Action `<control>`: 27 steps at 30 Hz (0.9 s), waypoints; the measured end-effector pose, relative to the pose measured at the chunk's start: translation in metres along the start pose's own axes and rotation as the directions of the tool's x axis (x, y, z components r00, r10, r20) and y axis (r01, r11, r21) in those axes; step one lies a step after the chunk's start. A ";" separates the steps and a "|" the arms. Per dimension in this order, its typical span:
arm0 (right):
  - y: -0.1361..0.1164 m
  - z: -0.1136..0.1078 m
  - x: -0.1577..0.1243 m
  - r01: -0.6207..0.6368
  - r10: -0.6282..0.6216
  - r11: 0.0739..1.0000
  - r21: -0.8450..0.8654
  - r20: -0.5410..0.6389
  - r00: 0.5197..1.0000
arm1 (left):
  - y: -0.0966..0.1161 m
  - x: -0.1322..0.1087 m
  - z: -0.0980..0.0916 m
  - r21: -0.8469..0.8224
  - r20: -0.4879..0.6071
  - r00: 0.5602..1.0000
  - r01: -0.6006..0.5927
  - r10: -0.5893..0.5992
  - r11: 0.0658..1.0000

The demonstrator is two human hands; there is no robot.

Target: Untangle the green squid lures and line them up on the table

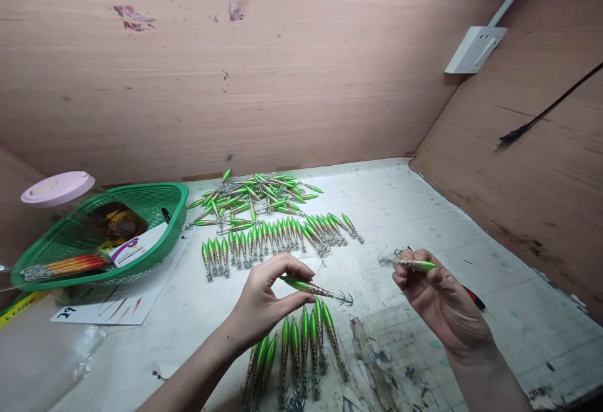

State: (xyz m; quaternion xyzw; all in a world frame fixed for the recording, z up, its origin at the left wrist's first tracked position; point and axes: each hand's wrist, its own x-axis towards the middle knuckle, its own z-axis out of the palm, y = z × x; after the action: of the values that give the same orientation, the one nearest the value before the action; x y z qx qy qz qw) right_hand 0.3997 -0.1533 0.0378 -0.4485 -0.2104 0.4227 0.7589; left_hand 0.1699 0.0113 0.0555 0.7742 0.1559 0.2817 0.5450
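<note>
Between the thumb and fingers of my left hand (277, 289) is a green lure (308, 287), its hooked end pointing right. My right hand (438, 292) pinches another green lure (419, 265), green tip to the right; something clear and blurred shows at its left end. Below my left hand lie several green lures (304, 343) side by side, hooks toward me. Beyond it runs a row of upright-pointing lures (264, 239), and behind that a loose pile of lures (259, 195).
A green basket (181, 217) at the left holds orange sticks, a card and a jar with a pink lid (59, 188). Under it lies a marked white sheet (108, 305). A red and black tool (475, 299) lies behind my right hand. Wooden walls (282, 85) enclose the table.
</note>
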 end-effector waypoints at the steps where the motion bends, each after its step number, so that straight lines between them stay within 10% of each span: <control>1: 0.000 0.000 -0.001 -0.004 0.005 1.000 -0.026 0.014 1.000 | 0.000 -0.001 0.000 -0.049 -0.007 0.999 0.052 -0.053 0.997; 13: 0.007 0.019 -0.011 -0.201 0.201 0.980 -0.006 0.067 0.977 | 0.001 -0.006 0.017 -0.558 0.129 0.896 0.419 -0.424 0.716; 27: 0.018 0.034 -0.019 -0.307 0.297 0.948 0.077 0.126 0.947 | 0.005 -0.005 0.034 -0.678 0.227 0.864 0.472 -0.450 0.563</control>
State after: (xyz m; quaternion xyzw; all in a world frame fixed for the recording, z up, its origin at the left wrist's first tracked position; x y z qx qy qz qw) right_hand 0.3573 -0.1476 0.0412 -0.4142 -0.1612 0.5682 0.6926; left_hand 0.1863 -0.0193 0.0508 0.4364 0.2227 0.1565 0.8576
